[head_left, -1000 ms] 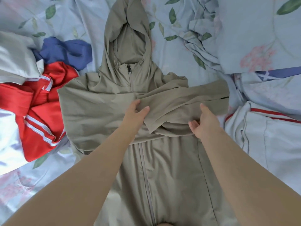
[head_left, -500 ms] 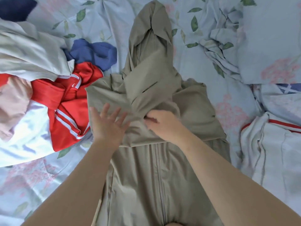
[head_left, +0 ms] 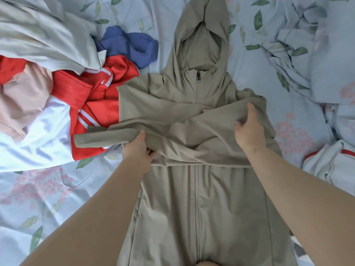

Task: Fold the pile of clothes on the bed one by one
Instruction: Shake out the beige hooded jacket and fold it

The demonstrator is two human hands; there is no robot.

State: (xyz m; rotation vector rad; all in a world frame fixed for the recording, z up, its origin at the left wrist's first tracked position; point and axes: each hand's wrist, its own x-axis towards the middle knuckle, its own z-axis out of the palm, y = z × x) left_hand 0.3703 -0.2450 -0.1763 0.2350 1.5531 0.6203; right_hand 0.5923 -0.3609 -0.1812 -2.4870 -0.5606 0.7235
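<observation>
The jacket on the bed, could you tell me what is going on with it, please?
A person is folding a khaki hooded jacket laid zip-up on the bed. Its sleeves are crossed over the chest. The left hand grips the top sleeve near its cuff; the right hand pinches it near the shoulder. The hood and lower half are not yet folded. More clothes lie piled beside it.

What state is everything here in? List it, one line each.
jacket, flat on the bed, face up, zipped shut
sleeve, folded across the chest, cuff sticking out sideways
left hand, grips the sleeve near its cuff
right hand, pinches the sleeve near the shoulder
red top, crumpled, unfolded
blue garment, crumpled, unfolded
</observation>
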